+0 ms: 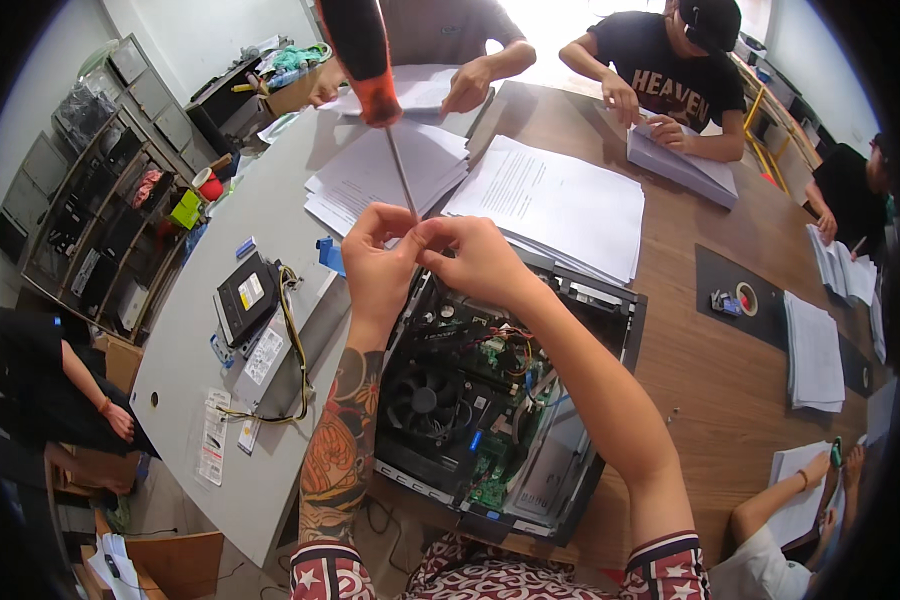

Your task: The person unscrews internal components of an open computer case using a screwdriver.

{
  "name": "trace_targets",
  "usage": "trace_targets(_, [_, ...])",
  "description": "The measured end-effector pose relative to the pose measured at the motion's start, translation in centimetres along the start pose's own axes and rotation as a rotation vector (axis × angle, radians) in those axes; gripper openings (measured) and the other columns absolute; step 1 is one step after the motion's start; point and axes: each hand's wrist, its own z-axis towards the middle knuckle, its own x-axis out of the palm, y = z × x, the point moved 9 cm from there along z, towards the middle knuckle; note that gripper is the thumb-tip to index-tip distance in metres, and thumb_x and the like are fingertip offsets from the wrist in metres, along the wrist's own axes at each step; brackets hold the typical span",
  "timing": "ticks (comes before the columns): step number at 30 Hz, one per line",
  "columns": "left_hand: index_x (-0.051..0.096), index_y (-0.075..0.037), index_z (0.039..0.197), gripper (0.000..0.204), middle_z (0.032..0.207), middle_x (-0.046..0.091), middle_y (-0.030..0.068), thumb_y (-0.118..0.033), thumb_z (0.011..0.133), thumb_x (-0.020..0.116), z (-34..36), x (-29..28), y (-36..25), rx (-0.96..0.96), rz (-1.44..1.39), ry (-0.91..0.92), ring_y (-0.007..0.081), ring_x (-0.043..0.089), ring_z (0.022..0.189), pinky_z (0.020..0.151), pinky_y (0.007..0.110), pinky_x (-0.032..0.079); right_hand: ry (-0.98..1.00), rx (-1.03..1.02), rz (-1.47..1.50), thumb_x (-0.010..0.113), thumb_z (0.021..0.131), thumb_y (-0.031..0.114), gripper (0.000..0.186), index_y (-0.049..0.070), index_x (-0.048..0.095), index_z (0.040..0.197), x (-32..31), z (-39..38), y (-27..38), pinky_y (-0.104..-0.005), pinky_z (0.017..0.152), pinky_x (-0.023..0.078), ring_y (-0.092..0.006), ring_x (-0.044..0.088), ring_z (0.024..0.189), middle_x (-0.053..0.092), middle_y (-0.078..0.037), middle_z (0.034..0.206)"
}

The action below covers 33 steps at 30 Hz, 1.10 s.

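A screwdriver with a black and orange handle stands nearly upright, handle upward, its thin metal shaft running down between my hands. The fingers of my left hand are closed in a pinch around the lower end of the shaft. Against them, my right hand pinches with thumb and forefinger at the same spot. What lies between those right fingertips is hidden. Both hands are above the far edge of an opened desktop computer case, where a round black cooling fan, a green circuit board and loose wires show.
Left of the case lie a metal power supply with bundled cables and a black disc drive. Paper stacks sit beyond the case. A tape roll rests on a dark mat at right. Several other people handle papers around the table.
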Motion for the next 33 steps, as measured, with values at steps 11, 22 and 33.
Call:
trace_targets(11, [0.065, -0.001, 0.105, 0.024, 0.090, 0.065, 0.0042, -0.013, 0.087, 0.075, 0.0, 0.0, -1.7, 0.055, -0.109, -0.014, 0.0122, 0.063, 0.082, 0.079, 0.029, 0.050, -0.139, 0.017, -0.109, 0.077, 0.079, 0.016, 0.021, -0.003, 0.071, 0.087, -1.2, 0.3, -0.9, -0.0360, 0.072, 0.053, -0.0288, 0.069, 0.074, 0.070, -0.018, 0.078])
trace_targets(22, [0.068, 0.002, 0.105, 0.016, 0.097, 0.071, 0.0092, -0.004, 0.091, 0.066, 0.1, 0.7, 0.3, -0.043, 0.018, 0.076, 0.0138, 0.067, 0.086, 0.082, 0.030, 0.053, -0.130, -0.099, -0.100, 0.072, 0.085, 0.015, 0.021, -0.004, 0.069, 0.093, -1.5, 0.3, -0.5, -0.0393, 0.070, 0.051, -0.0340, 0.066, 0.072, 0.067, -0.021, 0.081])
trace_targets(33, [0.067, 0.004, 0.105, 0.017, 0.098, 0.070, 0.0091, -0.008, 0.094, 0.067, 0.1, 0.9, 0.2, -0.012, 0.036, 0.103, 0.0128, 0.066, 0.087, 0.079, 0.026, 0.053, -0.046, -0.006, -0.069, 0.068, 0.089, 0.014, 0.020, -0.001, 0.070, 0.101, -0.5, 0.3, -0.9, -0.0365, 0.072, 0.053, -0.0267, 0.068, 0.074, 0.070, -0.019, 0.081])
